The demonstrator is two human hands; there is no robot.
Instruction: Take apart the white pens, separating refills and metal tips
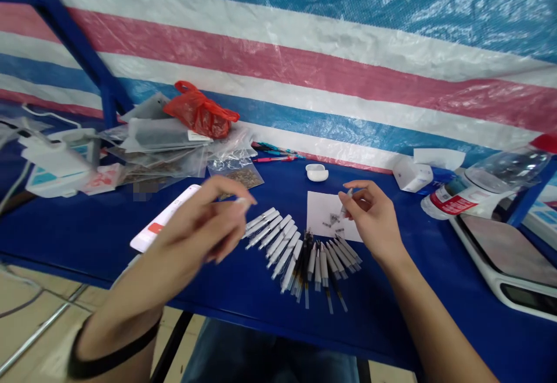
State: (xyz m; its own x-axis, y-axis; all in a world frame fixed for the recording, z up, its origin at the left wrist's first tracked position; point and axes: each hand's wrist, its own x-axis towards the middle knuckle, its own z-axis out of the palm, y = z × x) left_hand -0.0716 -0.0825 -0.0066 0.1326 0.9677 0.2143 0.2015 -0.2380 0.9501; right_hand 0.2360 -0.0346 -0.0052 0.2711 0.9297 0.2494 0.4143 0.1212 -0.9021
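My left hand hovers over the table left of the pen parts, thumb and forefinger pressed together; anything between them is too small to make out. Between the fingertips of my right hand is a small light grey tube, held above a white paper sheet. Small grey metallic pieces lie on that sheet. Below it, white pen barrels fan out at the left. Dark-tipped pen refills lie in the middle, with grey-white pen pieces at the right.
A phone lies partly behind my left arm. Plastic bags, a red bag and several pens are at the back. Beyond the paper sits a white earbud case. At right are a bottle and a scale.
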